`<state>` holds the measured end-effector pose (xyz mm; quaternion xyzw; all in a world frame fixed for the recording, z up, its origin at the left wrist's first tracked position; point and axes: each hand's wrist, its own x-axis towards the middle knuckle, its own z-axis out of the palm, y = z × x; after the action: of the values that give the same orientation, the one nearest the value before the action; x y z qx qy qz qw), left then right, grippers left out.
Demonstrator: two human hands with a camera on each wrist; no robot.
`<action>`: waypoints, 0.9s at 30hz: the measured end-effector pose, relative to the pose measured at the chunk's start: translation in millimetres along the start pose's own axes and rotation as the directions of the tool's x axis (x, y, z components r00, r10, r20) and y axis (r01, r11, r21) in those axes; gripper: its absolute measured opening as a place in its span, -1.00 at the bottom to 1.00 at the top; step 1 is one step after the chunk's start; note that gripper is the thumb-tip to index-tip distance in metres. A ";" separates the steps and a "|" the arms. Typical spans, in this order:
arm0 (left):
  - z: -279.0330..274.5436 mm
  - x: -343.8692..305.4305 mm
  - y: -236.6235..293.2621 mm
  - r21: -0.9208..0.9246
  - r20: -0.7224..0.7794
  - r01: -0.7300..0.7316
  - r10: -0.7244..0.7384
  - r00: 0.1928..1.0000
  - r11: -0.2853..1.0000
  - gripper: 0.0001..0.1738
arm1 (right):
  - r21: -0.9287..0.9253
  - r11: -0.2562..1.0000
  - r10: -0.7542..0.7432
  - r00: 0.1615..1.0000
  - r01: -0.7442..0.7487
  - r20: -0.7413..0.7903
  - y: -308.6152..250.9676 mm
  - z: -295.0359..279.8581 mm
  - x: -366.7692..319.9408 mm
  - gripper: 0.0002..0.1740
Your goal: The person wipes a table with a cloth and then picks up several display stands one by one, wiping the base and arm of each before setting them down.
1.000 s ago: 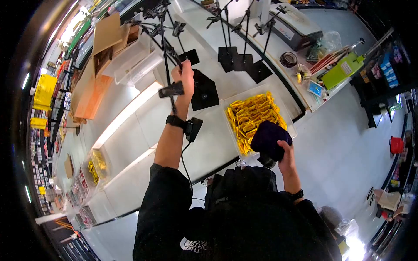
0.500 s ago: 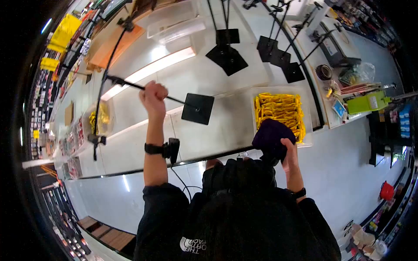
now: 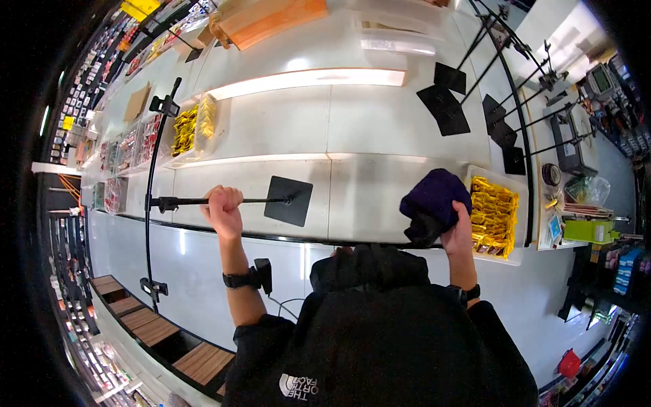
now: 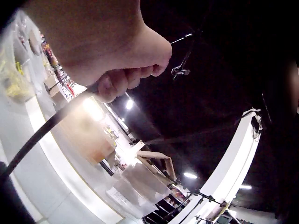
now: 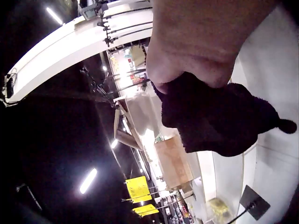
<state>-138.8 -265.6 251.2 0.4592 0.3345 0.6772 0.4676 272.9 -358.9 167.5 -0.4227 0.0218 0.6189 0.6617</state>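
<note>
In the head view my left hand [image 3: 224, 209] grips the black pole [image 3: 254, 201] of a stand, its fingers curled round it. The stand's square black base [image 3: 288, 201] shows over the white tabletop. At the pole's other end a long black crossbar [image 3: 149, 197] carries a clamp [image 3: 164, 106] near one end and another [image 3: 154, 287] near the other. From the left wrist view the same pole [image 4: 42, 130] runs out of the fist. My right hand [image 3: 459, 230] holds a bunched dark purple cloth item [image 3: 434, 200], left of a clear bin [image 3: 521, 254] of yellow packets [image 3: 494, 214].
Several black stands with square bases [image 3: 444, 108] stand at the right rear. A second bin of yellow packets [image 3: 186, 129] and bins of red packets [image 3: 149, 139] line the left. An orange-brown box [image 3: 271, 20] lies at the back. A green object [image 3: 588, 231] sits on the right-hand counter.
My left hand has carried the stand leftward and toward me, away from the other stands. My view has turned left. The purple cloth item has moved off the packets to the bin's left.
</note>
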 end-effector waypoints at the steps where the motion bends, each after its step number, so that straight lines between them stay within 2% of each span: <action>1: -10.9 3.0 -1.1 0.016 -0.006 0.020 -0.020 1.000 1.000 -0.60 | -0.008 1.000 0.008 1.000 -0.008 -0.005 9.9 13.2 -0.6 -0.51; 4: -25.4 15.0 0.7 0.049 -0.039 0.023 -0.021 0.999 0.999 -0.59 | -0.048 0.999 0.017 1.000 -0.018 -0.012 38.7 40.4 3.0 -0.52; 7: -46.2 25.4 2.6 0.034 0.013 0.008 -0.008 1.000 0.999 -0.58 | -0.119 0.991 -0.059 0.998 0.059 -0.001 55.0 50.8 13.6 -0.50; 8: -53.9 25.6 4.6 0.031 0.001 0.007 -0.007 1.000 0.999 -0.58 | -0.082 0.994 -0.077 0.996 0.074 -0.039 55.6 53.9 17.6 -0.49; 10: -69.5 20.9 12.3 -0.010 -0.145 -0.045 0.043 0.989 0.999 -0.59 | -0.059 0.994 -0.094 0.993 0.090 -0.076 58.7 66.8 27.7 -0.49; 12: -98.6 9.7 19.9 0.030 -0.111 -0.118 0.121 0.986 0.993 -0.55 | -0.156 0.956 -0.283 0.915 0.247 -0.287 57.5 89.6 46.5 -0.53; 13: -107.0 2.4 27.0 -0.002 -0.226 -0.059 0.057 0.973 0.998 -0.55 | -0.178 0.953 -0.289 0.917 0.246 -0.276 58.1 99.5 61.2 -0.53; 14: -111.7 -5.8 33.2 0.031 -0.301 -0.053 0.060 0.952 0.998 -0.56 | -0.379 0.860 -0.447 0.863 0.342 -0.234 62.3 107.7 81.4 -0.53; 15: -121.7 -13.3 36.7 0.045 -0.225 -0.106 0.113 0.968 0.993 -0.56 | -0.557 0.717 -0.584 0.798 0.420 -0.150 69.2 113.5 106.3 -0.54; 16: -125.2 -21.7 39.1 0.056 -0.257 -0.111 0.122 0.959 0.992 -0.56 | -0.698 0.534 -0.690 0.723 0.477 -0.034 79.8 118.2 134.3 -0.53; 18: -133.6 -35.1 42.5 0.137 -0.260 -0.122 0.155 0.953 0.983 -0.57 | -0.872 0.135 -0.745 0.629 0.470 0.224 109.1 115.0 208.2 -0.56; 19: -136.2 -40.1 40.8 0.147 -0.294 -0.120 0.159 0.943 0.982 -0.57 | -0.868 -0.094 -0.754 0.534 0.487 0.381 131.5 123.0 239.5 -0.57; 20: -137.4 -43.6 39.8 0.197 -0.340 -0.099 0.162 0.926 0.976 -0.57 | -0.853 -0.013 -0.658 0.637 0.522 0.401 151.7 142.0 254.3 -0.56; 21: -138.1 -46.2 39.0 0.242 -0.383 -0.072 0.163 0.909 0.968 -0.57 | -0.836 -0.158 -0.620 0.606 0.526 0.499 175.8 149.4 281.6 -0.54; 22: -139.7 -46.4 37.7 0.248 -0.408 -0.062 0.162 0.899 0.967 -0.57 | -0.834 -0.209 -0.522 0.663 0.510 0.536 198.0 155.0 306.1 -0.53; 24: -146.1 -45.5 35.5 0.267 -0.507 -0.066 0.199 0.839 0.961 -0.56 | -0.708 -0.519 -0.424 0.576 0.478 0.699 235.2 184.0 316.9 -0.51; 25: -155.6 -48.4 32.0 0.261 -0.560 -0.071 0.211 0.801 0.963 -0.55 | -0.666 -0.558 -0.421 0.522 0.495 0.742 249.1 202.3 321.2 -0.55; 26: -161.1 -49.2 34.0 0.263 -0.571 -0.052 0.199 0.796 0.963 -0.55 | -0.625 -0.595 -0.418 0.470 0.505 0.777 258.9 221.6 322.6 -0.58; 27: -168.3 -48.1 33.2 0.271 -0.598 -0.053 0.211 0.773 0.961 -0.55 | -0.619 -0.554 -0.386 0.487 0.557 0.783 271.4 241.0 331.2 -0.58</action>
<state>-300.1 -326.0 205.9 0.2855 0.5152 0.7766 0.2236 3.7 14.1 -5.2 -0.6516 -0.6893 -0.0024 0.3167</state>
